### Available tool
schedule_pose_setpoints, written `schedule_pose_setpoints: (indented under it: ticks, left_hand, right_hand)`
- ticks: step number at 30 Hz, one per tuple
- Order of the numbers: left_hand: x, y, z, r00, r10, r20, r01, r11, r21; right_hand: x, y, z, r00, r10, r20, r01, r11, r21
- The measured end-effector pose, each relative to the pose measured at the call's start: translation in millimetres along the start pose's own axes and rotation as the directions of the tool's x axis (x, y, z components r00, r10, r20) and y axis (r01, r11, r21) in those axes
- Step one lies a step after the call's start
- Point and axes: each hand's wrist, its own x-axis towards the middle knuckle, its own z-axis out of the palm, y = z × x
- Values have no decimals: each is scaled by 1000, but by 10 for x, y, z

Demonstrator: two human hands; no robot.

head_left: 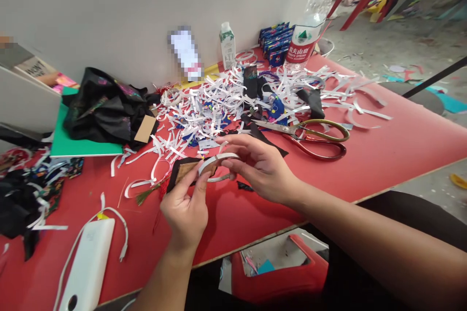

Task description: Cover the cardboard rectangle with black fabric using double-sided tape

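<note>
Strip (218, 157), white, narrow and curved.

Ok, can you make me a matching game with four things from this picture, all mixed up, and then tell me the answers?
1. curved white band
2. scissors
3. green board
4. tall clear bottle

A. partly under black cloth
B. has a red-and-white label
C. held between left hand and right hand
D. has metal blades

Right pairs: 1-C, 2-D, 3-A, 4-B
</note>
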Motion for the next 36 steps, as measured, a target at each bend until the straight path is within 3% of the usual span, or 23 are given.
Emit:
schedule_pose_setpoints:
  ticks: [3, 6, 8, 11, 14, 17, 19, 21, 24, 26, 31, 36]
  left_hand:
    - [-3, 0, 0, 999, -43, 18, 44, 999, -6]
    - [8, -13, -1, 999, -52, 15, 52, 999, 11]
    - [10, -30, -2, 998, -29, 60, 28, 1000, 9]
    - [-8, -34, 4, 981, 64, 184, -63, 998, -11]
    - [-45, 10, 42, 918, 187, 349, -198, 980, -6]
    - [-69, 58, 115, 846, 238, 477, -321, 942, 98]
    - [-70, 62, 167, 845, 229, 484, -384, 889, 250]
    - [-70, 36, 204, 865, 203, 459, -409, 814, 412]
    - [-96, -35, 220, 886, 152, 438, -406, 711, 575]
    - [-126, -74, 209, 888, 130, 441, -404, 679, 613]
    - [-173, -80, 156, 886, 249, 390, -441, 710, 549]
    - [-180, -28, 134, 888, 287, 359, -433, 785, 443]
  right_hand:
    - [26, -108, -83, 998, -35, -48, 24, 978, -208]
    - [105, -304, -291, 984, -117, -132, 37, 870, -491]
    - [156, -388, -471, 970, -190, -151, 33, 720, -694]
    - [178, -352, -711, 954, -275, -123, 4, 420, -908]
    - [214, -203, -830, 966, -247, -74, -28, 184, -983]
    - [500, -121, -720, 951, -305, -49, -40, 34, -999]
    - [909, -101, -478, 965, -263, 19, 32, 48, -998]
    - [1447, -37, -152, 991, 8, 134, 133, 64, -989]
    - [2239, 211, 284, 962, 210, 173, 170, 34, -985]
    - [2602, 438, 448, 935, 306, 180, 191, -5, -982]
    - [2899, 806, 506, 894, 383, 232, 276, -62, -959]
    - [3064, 599, 435, 893, 361, 267, 289, -8, -957]
